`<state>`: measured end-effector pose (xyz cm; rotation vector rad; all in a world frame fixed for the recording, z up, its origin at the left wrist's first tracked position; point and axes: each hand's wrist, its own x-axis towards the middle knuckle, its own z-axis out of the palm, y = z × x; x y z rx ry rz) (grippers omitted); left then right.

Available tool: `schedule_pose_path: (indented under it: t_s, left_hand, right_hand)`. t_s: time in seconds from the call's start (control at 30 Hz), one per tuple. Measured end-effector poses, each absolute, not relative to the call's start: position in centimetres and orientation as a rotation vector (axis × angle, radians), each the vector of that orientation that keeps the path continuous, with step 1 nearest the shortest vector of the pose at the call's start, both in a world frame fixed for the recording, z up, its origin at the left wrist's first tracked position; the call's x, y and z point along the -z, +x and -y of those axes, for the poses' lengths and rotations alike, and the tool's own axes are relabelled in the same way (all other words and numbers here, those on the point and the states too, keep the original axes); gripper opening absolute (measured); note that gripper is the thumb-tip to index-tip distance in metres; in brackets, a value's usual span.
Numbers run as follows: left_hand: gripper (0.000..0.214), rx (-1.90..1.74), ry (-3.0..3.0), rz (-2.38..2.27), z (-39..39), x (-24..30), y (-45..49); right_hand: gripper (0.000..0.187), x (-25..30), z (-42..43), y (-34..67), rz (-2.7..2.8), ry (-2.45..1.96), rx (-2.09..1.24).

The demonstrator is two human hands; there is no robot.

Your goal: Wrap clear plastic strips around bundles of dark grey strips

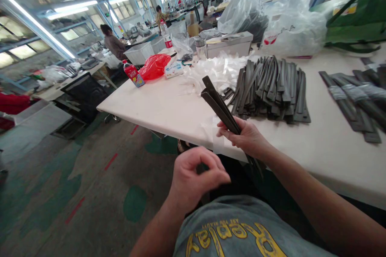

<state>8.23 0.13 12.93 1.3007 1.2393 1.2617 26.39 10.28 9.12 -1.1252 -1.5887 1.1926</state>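
My right hand (245, 136) is wrapped round a few long, flat, dark grey strips (221, 106) at the table's front edge. Their upper ends fan slightly apart and their lower ends hang below the tabletop. My left hand (197, 174) is in front of my body, left of the strips and apart from them. Its fingers are curled, with thumb and forefinger brought together in a loop; anything between the tips is too small to make out. A thin translucent film (218, 138) hangs over the edge beside my right fingers. Just beyond lies a big pile of similar strips (271, 88).
On the pale table (144, 108), banded strip bundles (357, 94) lie at right. Crumpled white plastic (215, 72), a red bag (155, 66), a bottle (132, 73) and a grey box (230, 45) stand farther back. A green bag (358, 20) is at far right. Several people work behind.
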Motion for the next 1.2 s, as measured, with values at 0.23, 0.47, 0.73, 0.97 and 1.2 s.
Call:
schedule_pose_path:
  t_s: [0.23,0.47,0.73,0.97,1.2]
  left_hand:
    - [0.032,-0.972,1.087,-1.144,-4.7,-6.2,9.0]
    - [0.041,-1.112,0.993,-1.222,-4.7,-4.4,8.7]
    - [0.026,-0.947,1.046,-1.081,-4.0,-4.6,9.0]
    - [0.031,-1.192,0.713,-1.131,-6.7,-4.8,8.2]
    - [0.032,-1.403,0.203,-0.942,-9.6,-5.6,8.5]
  right_hand:
    - [0.020,-8.0,-9.6,25.8,1.794,-1.052,-1.057]
    - [0.018,-7.6,-9.4,25.9,1.923,-1.103,-1.019]
    - [0.020,-7.3,-9.4,25.4,1.976,-1.067,-1.046]
    - [0.031,-7.7,-8.3,27.0,1.853,-1.241,-1.223]
    - [0.032,-5.8,-5.9,30.6,1.839,-1.348,-1.148]
